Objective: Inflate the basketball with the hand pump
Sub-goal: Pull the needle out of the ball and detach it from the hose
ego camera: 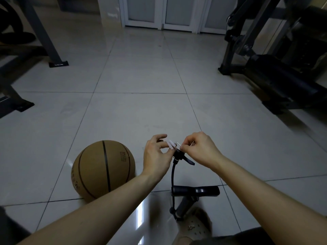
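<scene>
Seen from the person's head, two bare forearms reach forward over a glossy pale grey tiled floor (141, 103). The left hand (155, 153) has its thumb and fingers curled, pinching small white plastic nozzle pieces (170, 144) that stick out towards the right hand. The right hand (200, 149), just beside the left, has its fingers curled tight and pinches a thin silver metal needle (178, 143) at its fingertips.

Just below where the two hands meet is the black pump head (179, 154) with a small lever. I cannot tell whether either hand actually grips it. From it a black rubber hose (174, 174) curves down towards the person to the black hand pump (196, 190). The pump stands below the hands with its T-shaped handle lying crosswise. A grey perforated shoe (196, 225) is at the pump's base, nearer the person than the hands.

The tan-brown basketball (102, 170) with black seams rests on the floor to the left of the left hand, close beside that wrist. It is apart from the pump, and neither hand touches it.

Far beyond the hands, a dark metal gym frame (44, 32) stands to the left and a dark gym machine (274, 71) to the right. A white-framed glass door (159, 13) is straight ahead.
</scene>
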